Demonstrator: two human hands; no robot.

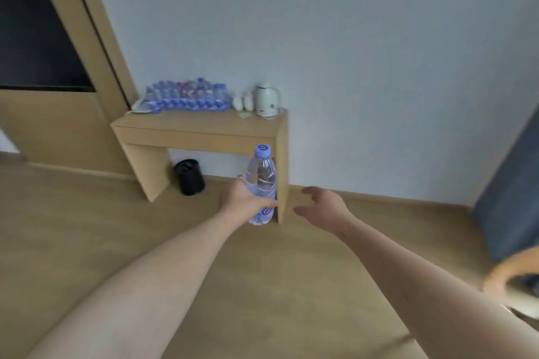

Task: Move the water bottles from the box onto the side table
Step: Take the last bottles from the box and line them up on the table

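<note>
clear plastic water bottle with blue cap point(260, 183), upright, gripped round its lower body by left hand point(242, 198), well short of light wooden side table point(201, 129). right hand point(322, 204) empty, fingers spread. could topple crowded bottle rows point(186, 96) on landing.

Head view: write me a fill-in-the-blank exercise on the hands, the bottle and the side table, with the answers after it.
1. The water bottle with the blue cap is held in the grip of the ____ hand.
2. The right hand holds ____.
3. On the side table, the white kettle stands to the ____ of the group of bottles.
4. Under the table sits a ____ bin.

Answers: left; nothing; right; black
</note>
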